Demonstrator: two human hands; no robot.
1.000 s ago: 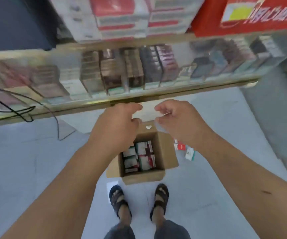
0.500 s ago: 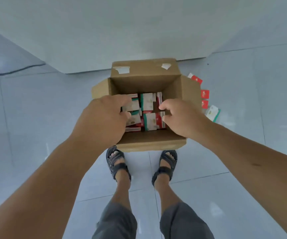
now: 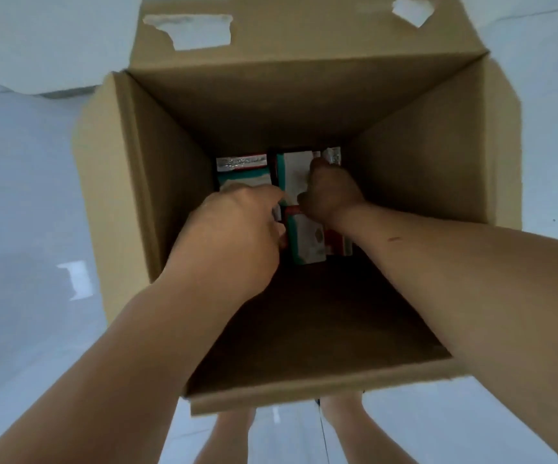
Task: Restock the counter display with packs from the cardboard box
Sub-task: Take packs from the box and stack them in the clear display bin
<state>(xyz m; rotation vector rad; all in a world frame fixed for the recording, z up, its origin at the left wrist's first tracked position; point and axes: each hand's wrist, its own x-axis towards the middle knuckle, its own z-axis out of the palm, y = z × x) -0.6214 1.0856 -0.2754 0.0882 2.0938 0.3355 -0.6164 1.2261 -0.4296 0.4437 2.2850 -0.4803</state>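
Pale floor surrounds the cardboard box (image 3: 163,169); both hands have plunged from its rim to the packs (image 3: 307,244) at the bottom. Right hand (image 3: 332,192) fingers curl round a white pack (image 3: 295,177), pickup apparently starting; left hand (image 3: 234,229) fingers' grip cannot be told.

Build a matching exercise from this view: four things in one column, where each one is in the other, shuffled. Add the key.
Things
1. left hand
2. right hand
3. torn tape patch
4. cardboard box

Places
A. on the far flap
B. deep in the box, at the far white-and-teal pack
C. over the left-side packs
D. standing open on the floor tiles

Pairs: 1-C, 2-B, 3-A, 4-D
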